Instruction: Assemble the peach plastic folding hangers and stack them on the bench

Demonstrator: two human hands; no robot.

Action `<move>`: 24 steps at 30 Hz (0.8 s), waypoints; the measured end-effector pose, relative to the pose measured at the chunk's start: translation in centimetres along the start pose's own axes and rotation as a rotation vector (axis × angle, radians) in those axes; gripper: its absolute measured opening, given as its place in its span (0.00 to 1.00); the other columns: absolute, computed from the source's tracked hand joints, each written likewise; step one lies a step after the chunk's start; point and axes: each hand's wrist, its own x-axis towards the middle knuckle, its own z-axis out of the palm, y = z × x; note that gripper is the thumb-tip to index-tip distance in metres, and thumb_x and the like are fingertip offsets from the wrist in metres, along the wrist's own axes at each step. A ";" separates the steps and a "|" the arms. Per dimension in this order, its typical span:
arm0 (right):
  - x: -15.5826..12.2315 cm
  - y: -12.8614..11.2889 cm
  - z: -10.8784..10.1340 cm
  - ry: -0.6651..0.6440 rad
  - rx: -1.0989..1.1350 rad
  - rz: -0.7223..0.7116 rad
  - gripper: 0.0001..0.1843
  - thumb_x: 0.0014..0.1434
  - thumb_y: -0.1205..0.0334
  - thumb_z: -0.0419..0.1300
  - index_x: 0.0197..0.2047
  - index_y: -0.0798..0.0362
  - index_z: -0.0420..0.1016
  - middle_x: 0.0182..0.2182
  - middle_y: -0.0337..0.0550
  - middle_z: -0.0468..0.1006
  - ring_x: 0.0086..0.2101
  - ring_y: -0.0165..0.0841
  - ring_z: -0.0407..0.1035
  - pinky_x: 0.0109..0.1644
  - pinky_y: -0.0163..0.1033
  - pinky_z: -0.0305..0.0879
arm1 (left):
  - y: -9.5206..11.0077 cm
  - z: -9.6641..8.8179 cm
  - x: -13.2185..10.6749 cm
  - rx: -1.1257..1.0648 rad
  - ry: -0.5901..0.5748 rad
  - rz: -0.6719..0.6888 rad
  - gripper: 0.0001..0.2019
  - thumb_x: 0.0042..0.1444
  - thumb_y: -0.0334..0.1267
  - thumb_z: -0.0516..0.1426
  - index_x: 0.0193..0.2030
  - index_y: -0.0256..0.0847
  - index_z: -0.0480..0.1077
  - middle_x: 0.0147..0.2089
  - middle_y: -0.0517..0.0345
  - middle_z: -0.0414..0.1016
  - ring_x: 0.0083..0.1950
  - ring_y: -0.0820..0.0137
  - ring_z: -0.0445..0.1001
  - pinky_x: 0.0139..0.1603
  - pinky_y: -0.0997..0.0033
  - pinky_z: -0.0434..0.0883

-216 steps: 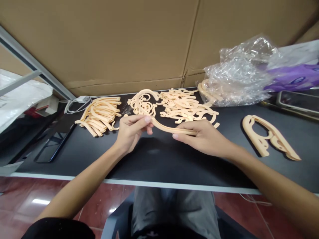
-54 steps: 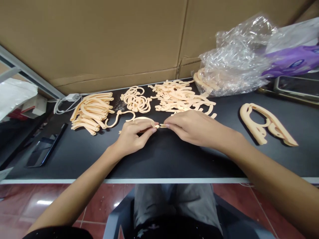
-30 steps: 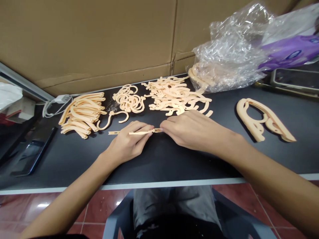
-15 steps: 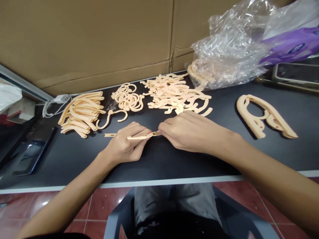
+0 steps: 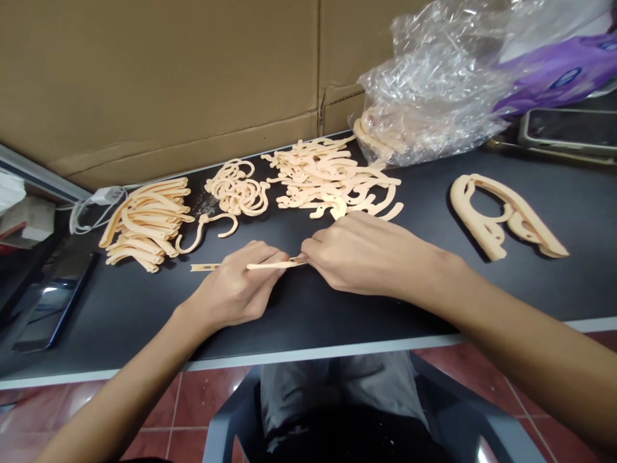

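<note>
My left hand pinches a thin peach plastic strip that lies edge-on just above the black table; its free end sticks out to the left. My right hand is closed on the strip's right end, fingertips meeting those of the left. A single hook piece lies just behind the left hand. Beyond the hands sit three peach heaps: curved arms on the left, round hooks in the middle, scrolled pieces behind the right hand.
A finished peach hanger lies flat at the right. A clear plastic bag with more parts and a purple pack sit behind. A phone lies far right, another at the left edge. Cardboard walls the back.
The long curved piece held up earlier is down at table level. Over the last second both hands stay pinched on the thin strip; the view has drifted slightly, and the hands barely shift.
</note>
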 end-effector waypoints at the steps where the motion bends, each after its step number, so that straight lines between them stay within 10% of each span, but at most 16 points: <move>1: 0.0 0.1 0.0 -0.001 -0.003 0.002 0.14 0.67 0.68 0.51 0.33 0.57 0.75 0.25 0.49 0.79 0.28 0.42 0.76 0.28 0.42 0.37 | 0.0 0.0 0.0 0.001 0.008 0.006 0.08 0.63 0.23 0.52 0.46 0.35 0.67 0.40 0.47 0.76 0.38 0.66 0.72 0.39 0.65 0.72; 24: -0.3 0.3 -0.6 -0.010 0.146 -0.003 0.15 0.63 0.71 0.52 0.33 0.58 0.80 0.24 0.52 0.79 0.27 0.37 0.71 0.28 0.41 0.39 | -0.7 1.2 -1.0 -0.076 0.223 0.134 0.24 0.60 0.20 0.56 0.62 0.40 0.68 0.52 0.46 0.79 0.49 0.65 0.81 0.50 0.64 0.80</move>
